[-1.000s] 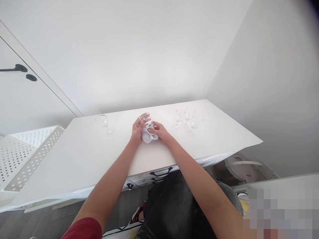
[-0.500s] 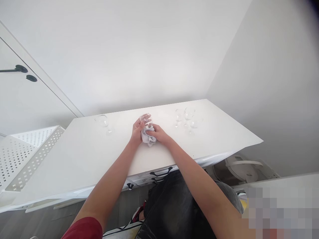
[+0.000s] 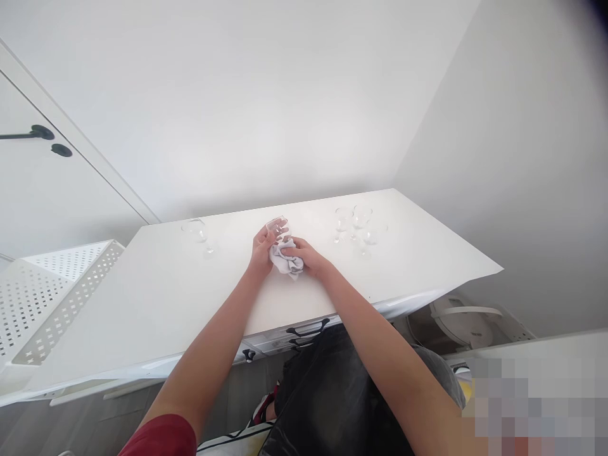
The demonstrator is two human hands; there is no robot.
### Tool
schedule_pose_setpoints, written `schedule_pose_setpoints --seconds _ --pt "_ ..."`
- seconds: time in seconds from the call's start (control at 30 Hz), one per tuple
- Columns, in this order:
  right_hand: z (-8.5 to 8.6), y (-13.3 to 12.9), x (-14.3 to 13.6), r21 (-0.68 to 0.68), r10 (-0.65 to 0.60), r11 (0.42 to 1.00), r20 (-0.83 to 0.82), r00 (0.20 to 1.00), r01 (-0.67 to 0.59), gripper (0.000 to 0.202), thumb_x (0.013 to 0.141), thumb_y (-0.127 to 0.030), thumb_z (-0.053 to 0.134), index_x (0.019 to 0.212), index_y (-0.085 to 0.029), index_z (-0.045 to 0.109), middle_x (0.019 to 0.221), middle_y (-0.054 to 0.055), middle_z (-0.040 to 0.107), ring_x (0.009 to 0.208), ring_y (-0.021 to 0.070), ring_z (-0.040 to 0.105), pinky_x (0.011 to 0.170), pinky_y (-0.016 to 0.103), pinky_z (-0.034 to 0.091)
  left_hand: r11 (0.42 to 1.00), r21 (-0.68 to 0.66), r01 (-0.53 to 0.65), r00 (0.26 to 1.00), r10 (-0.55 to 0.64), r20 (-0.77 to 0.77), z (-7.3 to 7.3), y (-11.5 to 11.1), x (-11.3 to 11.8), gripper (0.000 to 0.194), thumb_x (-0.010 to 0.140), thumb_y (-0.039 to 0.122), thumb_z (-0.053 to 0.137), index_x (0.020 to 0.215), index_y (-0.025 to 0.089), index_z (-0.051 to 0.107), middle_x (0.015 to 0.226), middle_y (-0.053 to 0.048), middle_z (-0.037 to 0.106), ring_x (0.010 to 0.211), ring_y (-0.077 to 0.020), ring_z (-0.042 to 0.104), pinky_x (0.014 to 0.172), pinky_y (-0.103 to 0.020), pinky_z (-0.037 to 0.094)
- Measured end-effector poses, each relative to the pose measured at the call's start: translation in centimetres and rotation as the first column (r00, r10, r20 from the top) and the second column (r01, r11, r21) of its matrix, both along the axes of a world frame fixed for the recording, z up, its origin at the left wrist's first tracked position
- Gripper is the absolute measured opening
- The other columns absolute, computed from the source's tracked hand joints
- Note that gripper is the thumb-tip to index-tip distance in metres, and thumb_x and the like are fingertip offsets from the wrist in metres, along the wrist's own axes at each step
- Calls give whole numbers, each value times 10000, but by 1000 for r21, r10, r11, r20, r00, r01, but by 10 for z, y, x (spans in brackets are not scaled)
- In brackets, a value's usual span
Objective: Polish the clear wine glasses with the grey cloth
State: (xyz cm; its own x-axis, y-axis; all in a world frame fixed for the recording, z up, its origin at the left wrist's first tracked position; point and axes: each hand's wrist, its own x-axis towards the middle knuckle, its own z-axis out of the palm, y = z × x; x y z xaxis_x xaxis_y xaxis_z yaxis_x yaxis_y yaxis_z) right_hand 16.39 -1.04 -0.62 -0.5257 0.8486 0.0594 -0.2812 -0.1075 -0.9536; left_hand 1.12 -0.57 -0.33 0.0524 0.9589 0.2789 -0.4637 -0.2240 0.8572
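My left hand (image 3: 261, 248) is wrapped around the bowl of a clear wine glass (image 3: 278, 228), its fingers showing through the glass. In my right hand (image 3: 306, 254) is a crumpled white cloth (image 3: 286, 260), pressed against the lower part of the same glass. The cloth covers the stem and base, so these are hidden. Both hands are close together just above the white tabletop (image 3: 285, 304).
A single wine glass (image 3: 196, 231) stands on the left of the table. To the right stand three more glasses, among them a near one (image 3: 370, 237). Drawers with a black handle (image 3: 308, 329) face me below the edge. A perforated white panel (image 3: 61, 278) is at left.
The cloth in my right hand has shifted slightly to the right and changed its folds around the lower glass. My left hand keeps its hold on the bowl.
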Motion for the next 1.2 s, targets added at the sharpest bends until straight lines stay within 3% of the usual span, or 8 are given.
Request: schedule_pose_setpoints --seconds 0.2,0.33,0.4,0.57,0.8,0.93,1.07,1.2 --pt "-7 0 -3 355 -479 847 191 857 395 316 761 -414 763 778 -241 499 659 -66 498 625 123 442 596 250 372 999 19 -51 998 52 -27 2 0 -1 616 776 526 841 1293 229 686 1491 -154 588 1310 -324 604 1061 -426 490" --pt "-1 -1 -1 66 -129 990 92 987 123 345 711 -442 800 887 -223 601 787 -2 625 728 171 577 648 285 464 1000 -20 -12 1000 12 -3 -1 1 -1 591 794 576 802 1249 209 711 1467 -166 607 1249 -323 641 991 -435 538" --pt "1 -1 0 -28 16 999 13 1000 -16 396 699 -454 813 947 -205 631 859 30 662 763 187 611 671 300 487 999 -32 15 1000 -15 10 -1 1 -1 594 799 605 782 1234 206 721 1457 -170 614 1230 -321 653 981 -445 546" --pt "-7 4 -3 238 -320 930 141 937 281 360 749 -452 791 868 -243 522 731 -56 583 659 132 519 619 251 409 999 -36 -40 999 40 3 1 1 -1 574 810 558 798 1271 228 707 1493 -156 584 1296 -324 615 1024 -442 528" --pt "-15 12 -6 323 -395 885 137 908 336 334 897 -574 591 906 -241 561 779 -28 583 734 157 530 702 279 435 996 -22 -86 996 86 1 0 2 0 545 842 558 767 1267 221 713 1472 -148 605 1299 -322 613 1057 -444 503" --pt "-17 18 1 202 -594 795 69 802 572 402 901 -619 551 799 -231 541 782 -5 559 758 165 524 710 282 445 995 -1 -97 995 97 -29 -1 2 -3 550 850 560 755 1298 246 692 1509 -134 578 1337 -333 594 1039 -423 504" --pt "-20 20 11 29 -777 628 -33 629 778 377 934 -642 490 957 -269 535 928 11 583 879 173 571 751 277 485 981 0 -194 979 194 60 -1 5 -13 475 884 584 706 1274 313 690 1588 -91 499 1429 -323 521 1029 -388 510" --pt "-19 19 8 -119 -691 720 -21 723 684 321 897 -570 593 1059 -304 515 1051 11 591 930 173 590 720 273 509 970 31 -241 965 236 116 -2 6 -15 433 890 555 718 1276 366 665 1638 -44 427 1474 -294 470 1045 -365 515"
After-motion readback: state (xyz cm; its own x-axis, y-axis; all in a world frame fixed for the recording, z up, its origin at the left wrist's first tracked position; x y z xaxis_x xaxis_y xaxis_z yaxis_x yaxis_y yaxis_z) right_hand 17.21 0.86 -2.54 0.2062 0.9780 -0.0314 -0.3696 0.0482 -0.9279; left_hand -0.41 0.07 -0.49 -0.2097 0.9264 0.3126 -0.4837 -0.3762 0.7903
